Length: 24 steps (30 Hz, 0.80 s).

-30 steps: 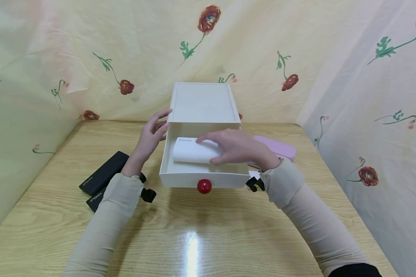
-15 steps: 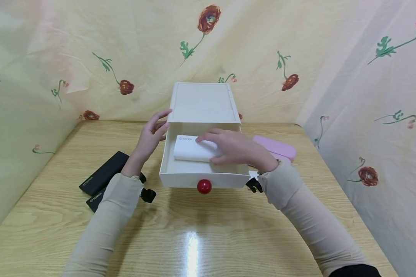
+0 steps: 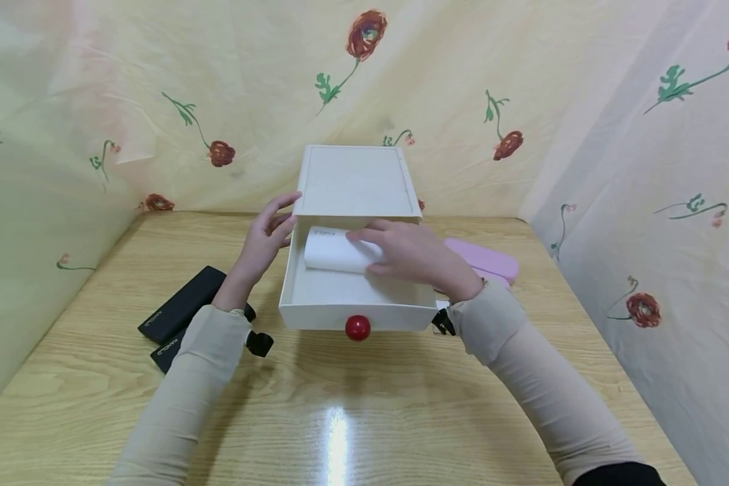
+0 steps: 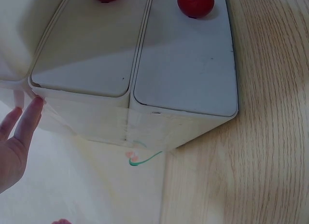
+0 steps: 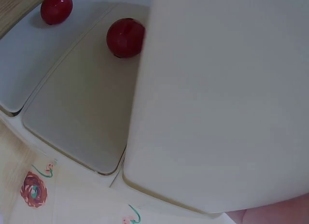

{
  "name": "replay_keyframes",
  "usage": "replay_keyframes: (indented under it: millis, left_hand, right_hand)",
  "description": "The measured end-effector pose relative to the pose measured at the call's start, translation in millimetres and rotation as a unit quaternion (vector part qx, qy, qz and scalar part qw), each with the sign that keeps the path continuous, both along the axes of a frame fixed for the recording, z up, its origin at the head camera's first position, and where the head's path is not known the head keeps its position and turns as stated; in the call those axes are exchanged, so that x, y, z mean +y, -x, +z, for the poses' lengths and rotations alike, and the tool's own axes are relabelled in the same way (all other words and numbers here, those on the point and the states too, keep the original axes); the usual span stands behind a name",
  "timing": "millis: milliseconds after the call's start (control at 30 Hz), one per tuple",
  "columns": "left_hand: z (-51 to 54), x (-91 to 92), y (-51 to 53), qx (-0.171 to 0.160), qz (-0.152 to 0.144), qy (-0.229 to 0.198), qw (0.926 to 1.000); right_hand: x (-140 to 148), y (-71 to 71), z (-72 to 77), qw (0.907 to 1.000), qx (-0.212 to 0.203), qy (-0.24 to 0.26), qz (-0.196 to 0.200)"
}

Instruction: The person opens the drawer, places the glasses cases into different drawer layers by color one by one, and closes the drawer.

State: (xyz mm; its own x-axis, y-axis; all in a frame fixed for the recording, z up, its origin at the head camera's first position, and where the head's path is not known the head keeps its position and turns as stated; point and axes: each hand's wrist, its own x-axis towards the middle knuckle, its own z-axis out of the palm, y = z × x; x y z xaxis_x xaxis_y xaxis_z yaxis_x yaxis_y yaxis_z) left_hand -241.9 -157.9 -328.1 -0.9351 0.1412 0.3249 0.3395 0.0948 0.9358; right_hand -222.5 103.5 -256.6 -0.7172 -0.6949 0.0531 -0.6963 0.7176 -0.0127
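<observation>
A white drawer cabinet [image 3: 358, 177] stands at the back of the table with its top drawer [image 3: 316, 314] pulled out by its red knob side. Inside that drawer lies a white glasses case [image 3: 334, 253] with dark lettering on its left end. My right hand [image 3: 410, 253] grips the case's right part, thumb in front and fingers over the top, hiding that end. In the right wrist view the drawer's outer side covers most of the hand. My left hand [image 3: 264, 233] rests its fingertips against the cabinet's left side, fingers fairly straight; the left wrist view shows its fingers [image 4: 30, 120] at the cabinet wall.
Two black cases [image 3: 185, 304] with lettering lie on the table at the left, partly behind the left forearm. Lilac cases [image 3: 482, 260] lie right of the cabinet. Two lower drawers with red knobs [image 4: 195, 3] are closed. A flowered cloth [image 3: 237, 81] hangs behind.
The white glasses case has slid toward the back of the open drawer, with my right hand moving along with it. My left hand has stayed at the cabinet's side.
</observation>
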Motion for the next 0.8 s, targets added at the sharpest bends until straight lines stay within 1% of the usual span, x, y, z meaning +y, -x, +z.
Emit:
replay_keyframes:
  millis: [200,400,633,800]
  left_hand:
    - [-0.8,-0.2,-0.1,0.002,-0.005,-0.002,1.0000]
    - [-0.9,-0.3,-0.7,0.001,-0.005,-0.001,1.0000]
    - [0.1,0.4,-1.2,0.003,-0.002,-0.001,1.0000]
    - [-1.1,0.4,-0.8,0.005,-0.003,-0.005,1.0000]
  right_hand:
    - [-1.7,1.8,-1.5,0.9996,0.024,-0.004,-0.014]
    - [-2.9,2.4,-1.9,0.9987,0.040,-0.022,-0.023]
    - [-4.8,3.4,-2.0,0.9980,0.039,-0.030,-0.039]
    - [-6.8,4.6,-2.7,0.9972,0.040,-0.036,-0.053]
